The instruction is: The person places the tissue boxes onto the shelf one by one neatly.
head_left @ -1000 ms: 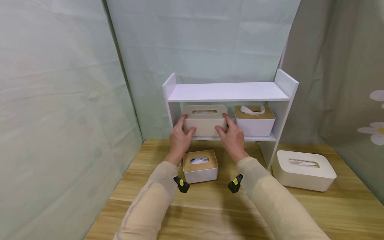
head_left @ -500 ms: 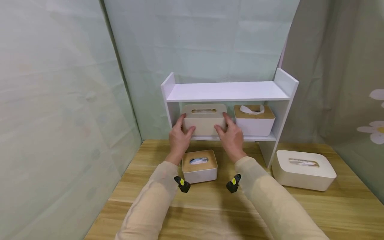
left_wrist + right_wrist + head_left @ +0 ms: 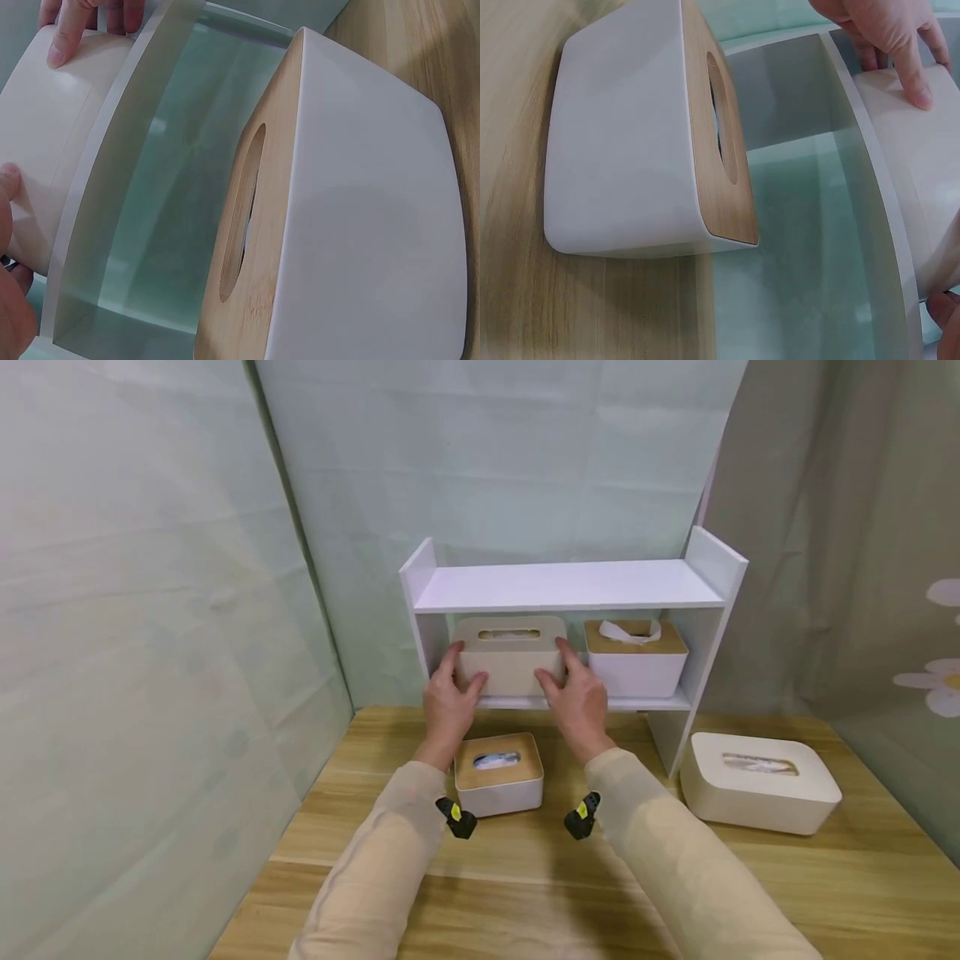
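Note:
A cream tissue box (image 3: 510, 672) with an oval slot stands on the lower board of the white shelf (image 3: 570, 587), at its left end. My left hand (image 3: 447, 700) grips its left end, thumb on the front face and fingers along the side. At the other end my right hand (image 3: 579, 700) holds it in the same way, thumb on the front. Both wrist views show fingers and thumbs against the cream box (image 3: 56, 112). Some fingertips are hidden behind its sides. Just right of it, apart, sits a white tissue box with a wooden lid (image 3: 636, 670) and a tissue poking out.
Below the shelf, between my forearms, a smaller white tissue box with a wooden lid (image 3: 498, 793) stands on the wooden table (image 3: 510, 893). Another cream tissue box (image 3: 761, 785) lies on the table at the right, beside the shelf's side panel. Pale curtains (image 3: 150, 610) surround the table.
Both hands keep their hold on the cream box, which stays on the shelf. The head view has shifted only slightly.

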A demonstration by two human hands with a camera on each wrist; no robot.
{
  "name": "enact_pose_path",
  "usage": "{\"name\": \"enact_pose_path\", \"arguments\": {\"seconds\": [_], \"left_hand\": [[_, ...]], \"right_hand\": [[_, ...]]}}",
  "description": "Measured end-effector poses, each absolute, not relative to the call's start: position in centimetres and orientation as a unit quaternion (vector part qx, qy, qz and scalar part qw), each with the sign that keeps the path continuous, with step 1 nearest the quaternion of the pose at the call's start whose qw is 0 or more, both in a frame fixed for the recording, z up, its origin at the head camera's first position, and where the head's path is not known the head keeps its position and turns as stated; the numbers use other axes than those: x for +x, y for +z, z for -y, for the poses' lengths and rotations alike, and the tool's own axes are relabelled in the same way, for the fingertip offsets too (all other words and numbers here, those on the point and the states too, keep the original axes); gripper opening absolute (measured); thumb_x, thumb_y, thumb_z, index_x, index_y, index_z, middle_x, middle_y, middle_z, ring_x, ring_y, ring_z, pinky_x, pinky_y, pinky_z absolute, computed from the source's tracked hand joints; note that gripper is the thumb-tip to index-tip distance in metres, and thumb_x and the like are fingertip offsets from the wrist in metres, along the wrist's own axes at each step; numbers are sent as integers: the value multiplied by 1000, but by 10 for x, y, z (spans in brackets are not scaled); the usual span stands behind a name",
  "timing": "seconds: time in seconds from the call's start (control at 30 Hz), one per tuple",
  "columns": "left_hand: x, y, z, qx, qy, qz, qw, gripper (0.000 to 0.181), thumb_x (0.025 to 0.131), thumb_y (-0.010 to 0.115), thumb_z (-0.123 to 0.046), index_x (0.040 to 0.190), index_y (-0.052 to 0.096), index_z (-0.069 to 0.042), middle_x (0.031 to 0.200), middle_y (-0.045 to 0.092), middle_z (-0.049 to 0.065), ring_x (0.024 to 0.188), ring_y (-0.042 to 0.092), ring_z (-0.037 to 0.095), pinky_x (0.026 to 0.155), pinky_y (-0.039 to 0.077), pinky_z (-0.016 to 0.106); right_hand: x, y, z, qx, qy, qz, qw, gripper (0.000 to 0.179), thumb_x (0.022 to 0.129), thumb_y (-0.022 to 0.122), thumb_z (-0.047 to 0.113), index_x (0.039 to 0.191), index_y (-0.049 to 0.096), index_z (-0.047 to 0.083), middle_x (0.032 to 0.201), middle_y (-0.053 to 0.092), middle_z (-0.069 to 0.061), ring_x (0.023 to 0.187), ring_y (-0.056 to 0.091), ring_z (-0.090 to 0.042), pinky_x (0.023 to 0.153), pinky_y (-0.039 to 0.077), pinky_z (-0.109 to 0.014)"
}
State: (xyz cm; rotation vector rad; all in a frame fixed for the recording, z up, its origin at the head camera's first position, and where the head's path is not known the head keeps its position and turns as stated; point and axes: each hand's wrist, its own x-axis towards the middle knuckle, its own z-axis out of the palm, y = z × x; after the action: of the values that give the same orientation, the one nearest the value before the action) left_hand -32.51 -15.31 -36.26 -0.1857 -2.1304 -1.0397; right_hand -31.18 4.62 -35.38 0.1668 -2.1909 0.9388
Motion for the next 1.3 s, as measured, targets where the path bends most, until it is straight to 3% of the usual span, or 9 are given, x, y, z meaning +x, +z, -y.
{"name": "enact_pose_path", "arguments": {"seconds": [1.3], "left_hand": [[-319, -362, 157, -67, -406, 841, 352, 60, 85, 74, -31, 139, 48, -23, 130, 60, 10, 116, 57, 29, 97, 45, 42]], "right_hand": [[-309, -352, -43, 72, 356, 861, 357, 57, 85, 73, 37, 135, 54, 19, 105, 69, -20, 88, 66, -40, 73, 50, -51]]}}
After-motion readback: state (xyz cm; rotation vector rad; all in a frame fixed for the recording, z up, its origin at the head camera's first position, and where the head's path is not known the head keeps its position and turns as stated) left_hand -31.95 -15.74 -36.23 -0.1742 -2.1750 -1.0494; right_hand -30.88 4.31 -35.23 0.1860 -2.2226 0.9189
